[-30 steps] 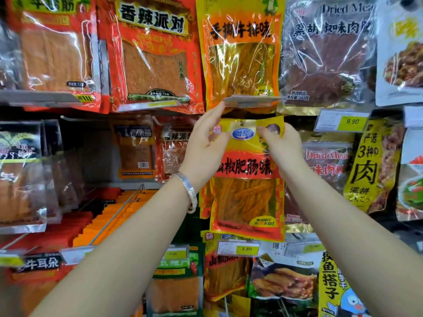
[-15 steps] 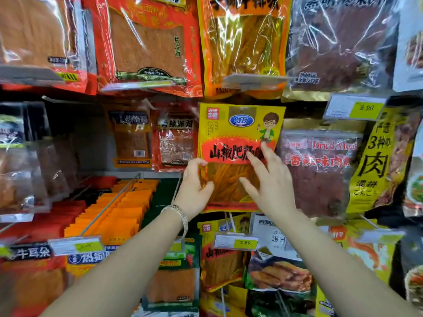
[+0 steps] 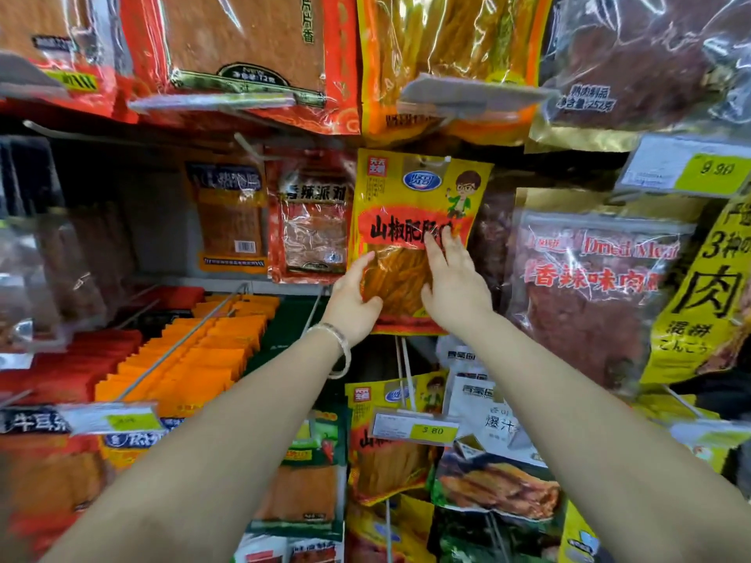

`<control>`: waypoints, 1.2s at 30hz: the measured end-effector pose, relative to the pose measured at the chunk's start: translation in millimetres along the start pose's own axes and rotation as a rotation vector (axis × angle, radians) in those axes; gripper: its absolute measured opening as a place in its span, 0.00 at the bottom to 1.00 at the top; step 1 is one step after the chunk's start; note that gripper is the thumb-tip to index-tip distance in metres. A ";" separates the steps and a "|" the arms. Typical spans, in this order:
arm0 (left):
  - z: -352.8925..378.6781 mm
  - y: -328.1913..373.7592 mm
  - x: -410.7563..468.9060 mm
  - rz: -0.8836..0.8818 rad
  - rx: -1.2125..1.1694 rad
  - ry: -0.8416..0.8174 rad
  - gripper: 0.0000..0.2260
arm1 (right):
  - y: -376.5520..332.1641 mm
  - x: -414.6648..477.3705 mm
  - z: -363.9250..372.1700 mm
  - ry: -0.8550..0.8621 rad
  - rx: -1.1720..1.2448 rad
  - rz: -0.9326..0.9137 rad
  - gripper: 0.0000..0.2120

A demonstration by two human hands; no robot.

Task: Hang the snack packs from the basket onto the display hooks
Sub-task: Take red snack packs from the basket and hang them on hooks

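One yellow snack pack (image 3: 414, 221) with a red band of black characters and a cartoon figure hangs at the middle of the display, its top edge just under the yellow pack (image 3: 447, 54) of the row above. Right of it hangs one clear dried-meat pack (image 3: 585, 294); left of it, one red-edged clear pack (image 3: 313, 233). Two hands meet the snack pack's lower half. The right hand (image 3: 451, 286) lies flat on its front, fingers (image 3: 437, 253) spread. The left hand (image 3: 353, 302), a bracelet (image 3: 337, 347) at its wrist, cups the left edge, fingers loosely curled. Below it hangs one price tag (image 3: 414, 426).
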State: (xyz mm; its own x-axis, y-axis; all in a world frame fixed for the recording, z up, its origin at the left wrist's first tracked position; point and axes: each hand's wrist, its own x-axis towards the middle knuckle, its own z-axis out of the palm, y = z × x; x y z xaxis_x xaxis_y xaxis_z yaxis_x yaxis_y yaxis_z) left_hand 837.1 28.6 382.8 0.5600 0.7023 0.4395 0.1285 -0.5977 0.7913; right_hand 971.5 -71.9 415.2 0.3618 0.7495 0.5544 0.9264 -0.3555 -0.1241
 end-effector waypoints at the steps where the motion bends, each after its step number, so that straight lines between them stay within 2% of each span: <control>1: -0.2 0.8 3.4 -0.007 0.020 -0.003 0.31 | 0.1 5.5 -1.0 -0.023 0.003 0.014 0.35; 6: -7.6 6.1 5.4 -0.079 0.110 -0.043 0.30 | -6.9 12.0 -13.8 -0.079 0.066 0.081 0.31; 9: -19.9 10.1 -14.2 -0.031 0.141 0.058 0.20 | -21.6 -13.4 -20.8 0.046 0.179 0.021 0.21; 11: -32.4 10.9 -44.4 0.054 0.054 0.139 0.14 | -39.1 -42.7 -19.4 0.130 0.260 -0.095 0.14; 13: -50.3 6.5 -89.2 0.070 -0.085 0.190 0.13 | -62.4 -77.5 -13.2 0.145 0.430 -0.154 0.10; 16: -84.2 -23.8 -168.8 -0.005 -0.190 0.151 0.13 | -104.9 -136.6 12.1 0.010 0.689 -0.159 0.08; 19: -116.3 -83.0 -261.0 -0.280 -0.191 0.153 0.12 | -151.6 -207.7 58.4 -0.232 0.875 -0.054 0.09; 21: -135.7 -125.2 -332.6 -0.521 -0.231 0.211 0.10 | -185.2 -259.4 93.0 -0.428 0.924 0.031 0.12; 24: -162.9 -168.7 -443.3 -0.848 -0.288 0.227 0.08 | -235.3 -334.9 138.7 -0.762 0.956 0.169 0.09; 27: -187.8 -186.3 -549.2 -1.134 -0.338 0.251 0.04 | -274.5 -408.9 178.8 -1.009 0.826 0.254 0.09; 31: -205.5 -193.1 -669.4 -1.482 -0.321 0.249 0.07 | -312.2 -488.5 219.7 -1.309 0.601 0.281 0.10; 34: -209.2 -188.6 -730.9 -1.659 -0.329 0.282 0.06 | -331.4 -529.8 229.1 -1.485 0.563 0.378 0.08; 36: -214.9 -185.4 -752.8 -1.708 -0.331 0.290 0.09 | -342.7 -545.8 228.6 -1.544 0.520 0.353 0.05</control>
State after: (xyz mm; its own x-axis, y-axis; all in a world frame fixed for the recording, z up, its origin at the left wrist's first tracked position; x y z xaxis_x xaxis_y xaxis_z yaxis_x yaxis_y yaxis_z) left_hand 215.9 -306.1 -3.5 -0.1653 0.4635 -0.8705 0.1851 0.8816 0.4342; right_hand 480.3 -231.5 -32.9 0.0096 0.6008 -0.7993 0.6011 -0.6423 -0.4756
